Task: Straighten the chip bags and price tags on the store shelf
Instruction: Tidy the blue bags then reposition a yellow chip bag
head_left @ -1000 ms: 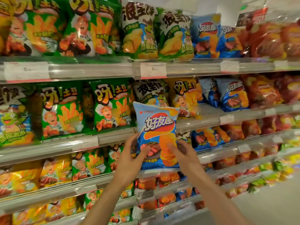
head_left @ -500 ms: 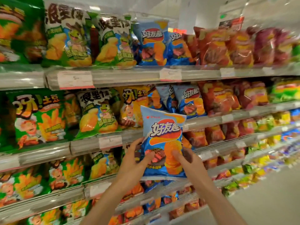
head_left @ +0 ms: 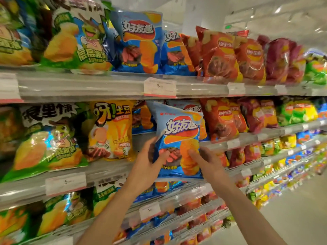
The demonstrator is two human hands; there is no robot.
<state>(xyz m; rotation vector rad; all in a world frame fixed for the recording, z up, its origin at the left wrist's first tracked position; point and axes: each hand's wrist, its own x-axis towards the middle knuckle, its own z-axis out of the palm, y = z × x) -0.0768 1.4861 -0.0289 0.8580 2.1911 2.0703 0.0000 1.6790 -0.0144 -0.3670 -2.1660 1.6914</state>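
Note:
A blue chip bag [head_left: 178,131] with an orange swirl is held upright in front of the second shelf, tilted slightly left. My left hand [head_left: 150,161] grips its lower left edge, thumb on the front. My right hand [head_left: 207,161] grips its lower right edge. Behind it stand more blue bags [head_left: 141,119] of the same kind on that shelf. A price tag [head_left: 160,87] hangs on the top shelf rail, slightly askew. Another price tag [head_left: 65,183] sits on the second shelf rail at the left.
Green bags [head_left: 47,138] and a yellow bag [head_left: 113,129] fill the second shelf to the left. Red bags [head_left: 221,55] line the shelves to the right. Lower shelves [head_left: 177,197] hold more bags. The aisle floor [head_left: 292,218] opens at the lower right.
The view has shifted right along the shelves and closer. Both hands have carried the blue bag up and right, in front of the matching blue bags on the second shelf.

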